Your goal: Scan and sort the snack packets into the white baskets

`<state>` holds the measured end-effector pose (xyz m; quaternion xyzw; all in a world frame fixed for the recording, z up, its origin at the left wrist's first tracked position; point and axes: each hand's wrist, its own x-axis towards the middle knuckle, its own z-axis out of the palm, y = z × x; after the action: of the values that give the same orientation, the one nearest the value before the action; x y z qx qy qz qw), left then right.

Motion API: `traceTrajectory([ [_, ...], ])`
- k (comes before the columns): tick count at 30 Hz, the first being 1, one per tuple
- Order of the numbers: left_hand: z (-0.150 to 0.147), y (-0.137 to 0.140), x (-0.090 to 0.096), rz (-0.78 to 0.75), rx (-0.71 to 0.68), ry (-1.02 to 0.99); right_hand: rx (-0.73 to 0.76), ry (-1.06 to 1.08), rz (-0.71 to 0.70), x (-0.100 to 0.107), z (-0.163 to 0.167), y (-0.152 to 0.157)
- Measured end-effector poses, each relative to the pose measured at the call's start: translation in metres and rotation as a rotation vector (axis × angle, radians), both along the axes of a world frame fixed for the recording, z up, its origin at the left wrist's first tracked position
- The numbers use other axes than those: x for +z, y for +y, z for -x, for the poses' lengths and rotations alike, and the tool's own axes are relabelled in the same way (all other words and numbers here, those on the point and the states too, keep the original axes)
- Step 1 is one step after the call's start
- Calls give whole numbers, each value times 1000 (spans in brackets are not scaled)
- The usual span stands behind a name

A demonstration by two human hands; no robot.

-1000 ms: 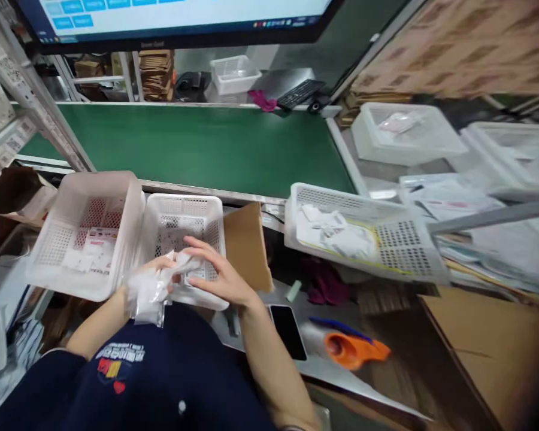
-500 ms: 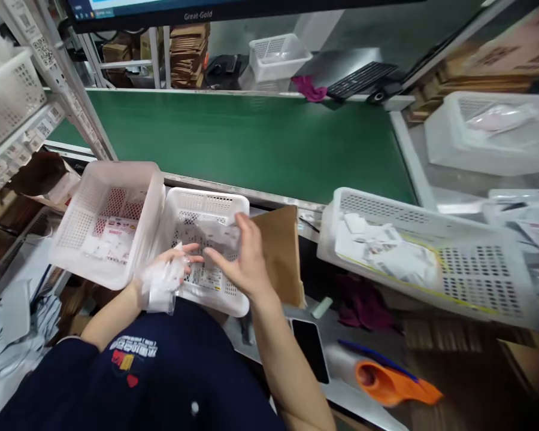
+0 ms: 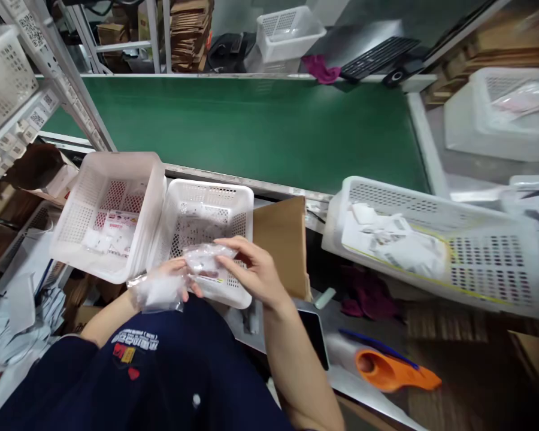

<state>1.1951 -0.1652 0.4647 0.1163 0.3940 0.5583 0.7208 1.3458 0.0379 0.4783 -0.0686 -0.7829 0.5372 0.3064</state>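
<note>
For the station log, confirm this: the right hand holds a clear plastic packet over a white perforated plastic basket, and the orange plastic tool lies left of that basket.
Not left: the head view shows the orange plastic tool lying right of the white perforated plastic basket. The right hand does hold the clear plastic packet over that basket.
</note>
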Motion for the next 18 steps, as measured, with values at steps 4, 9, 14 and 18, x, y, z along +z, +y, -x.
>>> traceTrajectory([
  [4,-2,4,-6,13,138,-112,-289,17,45,-11,8,11],
  [9,2,6,-16,82,195,-183,-365,-30,236,-32,22,17],
  [14,10,19,-16,213,354,-207,-436,-175,125,-45,21,21],
  [18,17,42,-17,264,469,-82,-101,-193,-102,-36,11,-3],
])
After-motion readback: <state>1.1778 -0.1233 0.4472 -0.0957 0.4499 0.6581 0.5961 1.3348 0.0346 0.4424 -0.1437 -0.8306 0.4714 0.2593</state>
